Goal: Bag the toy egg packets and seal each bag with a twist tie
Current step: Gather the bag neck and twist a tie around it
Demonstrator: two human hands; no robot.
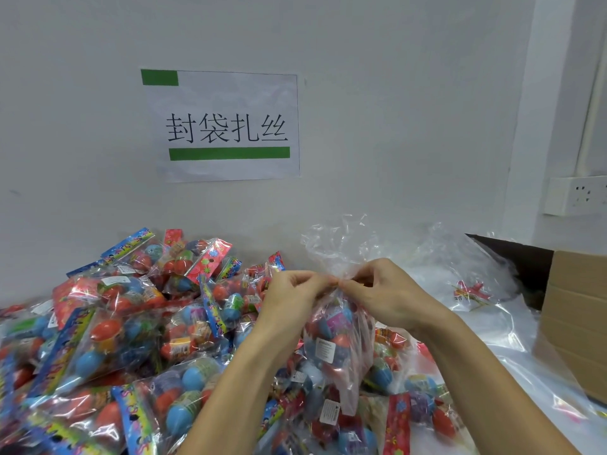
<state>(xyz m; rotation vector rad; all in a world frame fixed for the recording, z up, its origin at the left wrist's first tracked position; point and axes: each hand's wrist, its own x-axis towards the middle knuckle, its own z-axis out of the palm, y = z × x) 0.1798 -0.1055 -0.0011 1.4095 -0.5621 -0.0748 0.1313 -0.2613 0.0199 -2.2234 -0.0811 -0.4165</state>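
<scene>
Head view showed a white wall (361,93) with a paper sign (230,126) that had black characters and green bars. A power socket (574,195) was on the wall at the right side. Below the wall, a big pile of toy egg packets (108,326) covered the left and the middle of the table (512,353). At the right edge stood a cardboard box (578,320), and loose clear plastic bags (473,257) lay between the box and the pile. In the middle, above the pile, a clear bag (338,343) with egg packets inside hung down. The left hand (292,290) and the right hand (384,290) were both at the gathered neck of this bag, with the fingertips meeting there. The fingers of both hands were curled and pinched the neck. A twist tie was too small to make out between the fingers.
</scene>
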